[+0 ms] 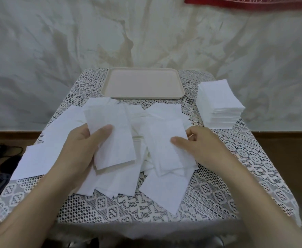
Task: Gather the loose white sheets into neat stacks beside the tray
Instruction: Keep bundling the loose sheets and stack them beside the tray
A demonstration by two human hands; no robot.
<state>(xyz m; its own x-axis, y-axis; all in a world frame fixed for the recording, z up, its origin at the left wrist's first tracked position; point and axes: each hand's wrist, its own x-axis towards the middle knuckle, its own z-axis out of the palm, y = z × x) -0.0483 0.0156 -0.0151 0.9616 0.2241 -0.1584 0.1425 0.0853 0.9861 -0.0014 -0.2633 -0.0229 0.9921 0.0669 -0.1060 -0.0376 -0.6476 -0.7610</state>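
Left grip (pixel 78 145) clamps a small bundle (pixel 114 140) of white sheets, right grip (pixel 200 145) pinches a loose sheet (pixel 166 140) off the pile (pixel 121 183) mid-tabletop (pixel 218 176); best square the edges before adding to the stack (pixel 220 104) right of the tray (pixel 143 83).

tray (pixel 143 84) at table's (pixel 236 167) far edge, stack (pixel 219 104) right of it, loose sheets (pixel 121 183) in front, perhaps overlapping
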